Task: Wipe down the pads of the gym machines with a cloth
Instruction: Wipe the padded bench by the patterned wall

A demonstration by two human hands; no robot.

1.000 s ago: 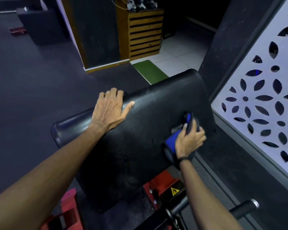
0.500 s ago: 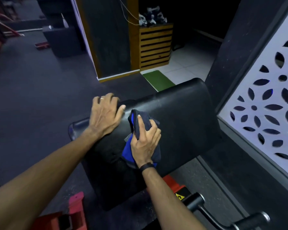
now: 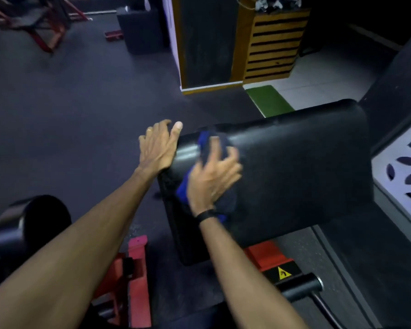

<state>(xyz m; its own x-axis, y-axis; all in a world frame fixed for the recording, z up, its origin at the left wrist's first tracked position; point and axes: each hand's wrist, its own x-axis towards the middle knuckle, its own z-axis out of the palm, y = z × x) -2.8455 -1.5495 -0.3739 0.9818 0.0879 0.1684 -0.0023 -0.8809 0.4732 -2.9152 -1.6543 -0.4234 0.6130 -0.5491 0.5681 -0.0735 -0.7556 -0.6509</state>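
The cloth is pressed flat on the pad near its left end by the right hand, fingers spread, not clenched. The pad's left edge is braced by the left hand, fingers straight. Risk: cloth could bunch or slip off the edge w/ a fast stroke. Pad's long axis runs left-right, face tilted up.

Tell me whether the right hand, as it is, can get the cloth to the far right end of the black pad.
Probably yes. The right hand presses the blue cloth near the left end of the black vinyl pad, and nothing lies on the pad between there and its right end.
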